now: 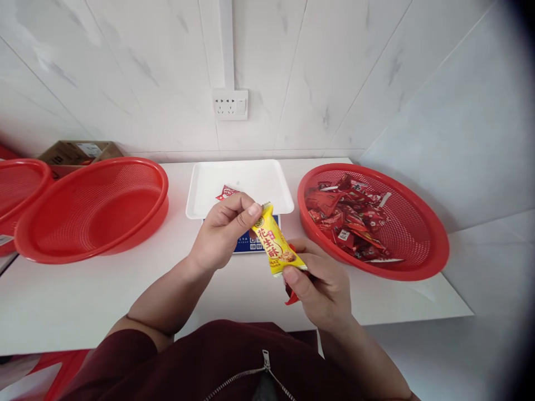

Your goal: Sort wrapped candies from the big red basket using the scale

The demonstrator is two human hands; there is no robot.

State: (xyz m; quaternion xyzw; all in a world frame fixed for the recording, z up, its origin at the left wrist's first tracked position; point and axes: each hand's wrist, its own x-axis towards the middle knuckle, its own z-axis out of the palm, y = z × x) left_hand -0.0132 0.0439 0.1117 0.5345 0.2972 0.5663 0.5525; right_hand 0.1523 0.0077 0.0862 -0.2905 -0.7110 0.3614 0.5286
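Observation:
Between my two hands is a yellow wrapped candy (273, 242) with red characters, held tilted in front of the scale. My left hand (225, 225) pinches its upper end between thumb and finger. The lower end is gripped by my right hand (321, 284), which also has a red packet (291, 292) tucked behind its fingers, mostly hidden. Just beyond my hands stands a scale with a white tray (267, 178) and a blue front panel (249, 243), partly covered by my left hand. One small red packet (227, 192) lies on the tray.
On the right, a red perforated basket (422, 223) holds many red packets (351, 217). Another red basket (104, 211) sits left of the scale, with a further one (20, 184) at the far left. Behind them is a cardboard box (79, 151). A tiled wall carries a socket (230, 104).

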